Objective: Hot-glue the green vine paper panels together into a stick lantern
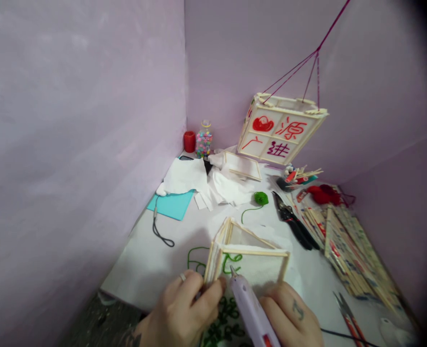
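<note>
A small lantern frame (249,250) of wooden sticks and white paper stands on the white table (151,260) in front of me. My left hand (184,308), a ring on one finger, pinches its lower left corner. My right hand (292,315) is wrapped round a lilac glue gun (251,311) whose nozzle touches the front paper panel beside a piece of green yarn (231,262). More green yarn loops lie below the frame, between my hands.
A finished lantern (281,130) with red characters hangs on red strings at the back. Around lie a green yarn ball (261,197), black shears (292,219), bundles of chopsticks (346,241), red-handled pliers (348,315), white paper pieces (213,183), a teal sheet (172,205), a bead jar (204,140).
</note>
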Demonstrator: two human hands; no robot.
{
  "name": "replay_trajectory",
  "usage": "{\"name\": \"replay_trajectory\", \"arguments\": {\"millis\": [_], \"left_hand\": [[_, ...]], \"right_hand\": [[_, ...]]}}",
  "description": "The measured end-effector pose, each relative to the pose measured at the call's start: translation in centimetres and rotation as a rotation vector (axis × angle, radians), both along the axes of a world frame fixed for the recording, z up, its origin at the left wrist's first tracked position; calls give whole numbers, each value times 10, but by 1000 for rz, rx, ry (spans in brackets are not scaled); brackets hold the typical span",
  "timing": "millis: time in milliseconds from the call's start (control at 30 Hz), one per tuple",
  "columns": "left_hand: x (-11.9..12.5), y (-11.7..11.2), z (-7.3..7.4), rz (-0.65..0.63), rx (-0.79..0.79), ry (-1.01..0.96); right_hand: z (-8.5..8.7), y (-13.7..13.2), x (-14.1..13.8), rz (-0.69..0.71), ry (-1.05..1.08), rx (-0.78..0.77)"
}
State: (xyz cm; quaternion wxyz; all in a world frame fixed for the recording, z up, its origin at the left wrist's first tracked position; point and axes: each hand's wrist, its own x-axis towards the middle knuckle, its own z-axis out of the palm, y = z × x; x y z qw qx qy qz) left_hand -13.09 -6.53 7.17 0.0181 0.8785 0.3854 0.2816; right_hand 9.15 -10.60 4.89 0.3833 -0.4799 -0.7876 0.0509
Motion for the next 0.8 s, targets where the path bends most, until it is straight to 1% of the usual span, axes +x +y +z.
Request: {"name": "replay_trajectory", "arguments": {"millis": [133, 233, 433, 600, 700, 800], "left_hand": [[0, 0, 0, -16, 2, -2], [0, 1, -1, -5, 6, -26], [-1, 2, 0, -34, -2, -50], [-1, 1, 2, -4, 5, -38], [-1, 0, 1, 1, 12, -44], [-1, -1, 0, -2, 1, -36]], "right_hand": [[0, 0, -2, -32, 13, 30], [0, -2, -3, -42, 23, 66], [0, -3, -1, -2, 18, 84], [4, 0, -1, 18, 11, 86], [8, 2, 0, 55, -16, 57], [9, 4, 1, 59, -42, 48]]}}
